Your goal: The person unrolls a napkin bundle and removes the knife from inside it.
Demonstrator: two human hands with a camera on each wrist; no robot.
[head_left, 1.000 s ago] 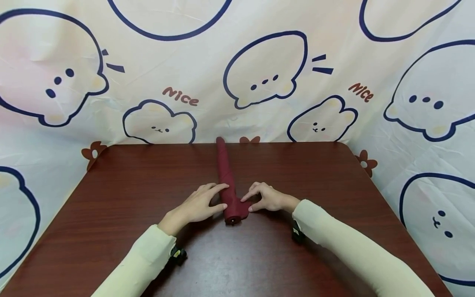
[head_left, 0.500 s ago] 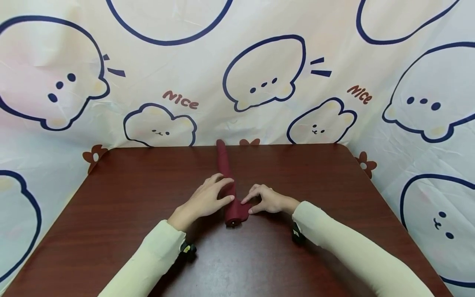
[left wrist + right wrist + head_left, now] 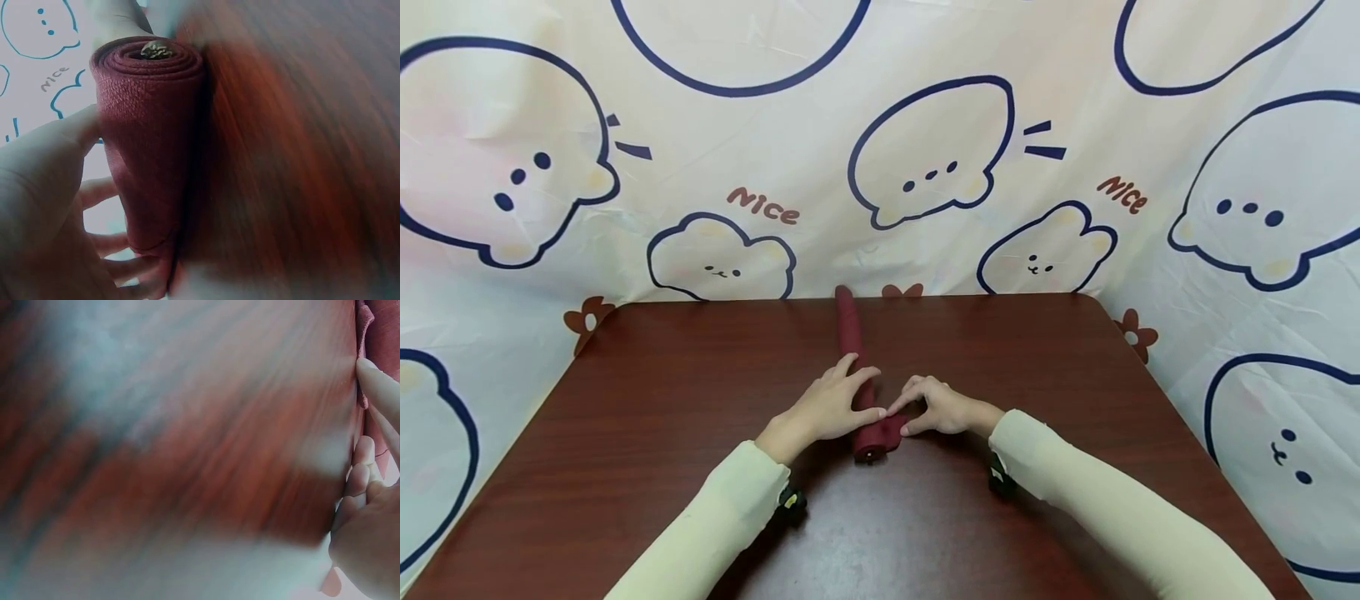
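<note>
A long dark-red rolled cloth [image 3: 849, 325] lies on the table, running from the back edge toward the person. In the left wrist view the near end of the roll [image 3: 150, 125] shows spiral layers around a metallic thing [image 3: 156, 50]. My left hand [image 3: 826, 407] lies along the roll's left side, its fingers spread and touching the top. At the roll's right, my right hand [image 3: 946, 408] pinches a small flap [image 3: 892, 431] between thumb and forefinger. The right wrist view shows the right hand [image 3: 369, 531] at the frame's edge, a fingertip against the cloth [image 3: 382, 337].
The brown wooden table [image 3: 700, 358] extends around the roll. Behind it and at both sides hangs a pale sheet [image 3: 820, 125] with blue cartoon outlines. Dark devices [image 3: 792, 504] are strapped at both wrists.
My left hand has moved to the right and a little farther along the roll, its thumb now near the flap. My right hand has stayed in place at the flap.
</note>
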